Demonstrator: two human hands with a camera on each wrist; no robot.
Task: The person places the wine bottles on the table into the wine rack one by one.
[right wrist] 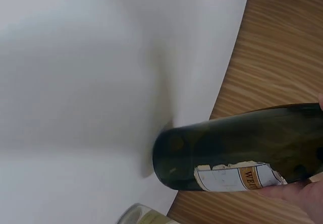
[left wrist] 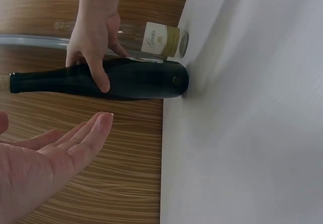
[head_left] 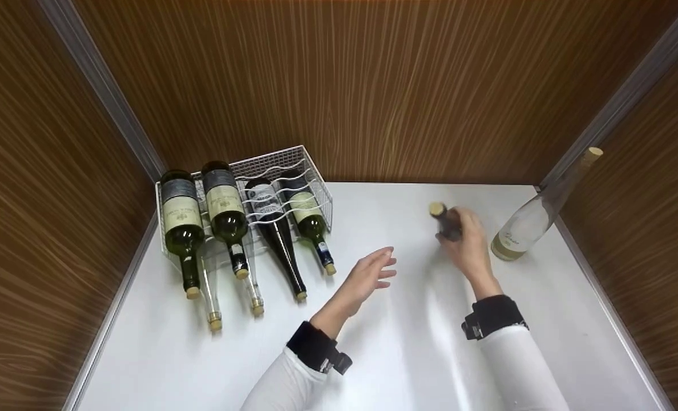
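Observation:
My right hand (head_left: 469, 242) grips a dark green wine bottle (left wrist: 141, 78) round its body, thumb on one side and fingers on the other. The bottle is upright, its base right at the white table, and its cork (head_left: 437, 209) points up toward the head camera. A torn white label (right wrist: 227, 177) shows on its side in the right wrist view. My left hand (head_left: 367, 279) hovers to the left of this bottle with fingers extended and nothing in them. Just right of my right hand stands a clear bottle (head_left: 524, 228) with a cork and a pale label.
A white wire rack (head_left: 319, 188) stands at the back left of the table (head_left: 384, 217). Several corked bottles lie in it, necks toward me, including a green one (head_left: 182, 217) and a slim dark one (head_left: 279, 240). Wood-grain panels (head_left: 373, 85) enclose the back and sides.

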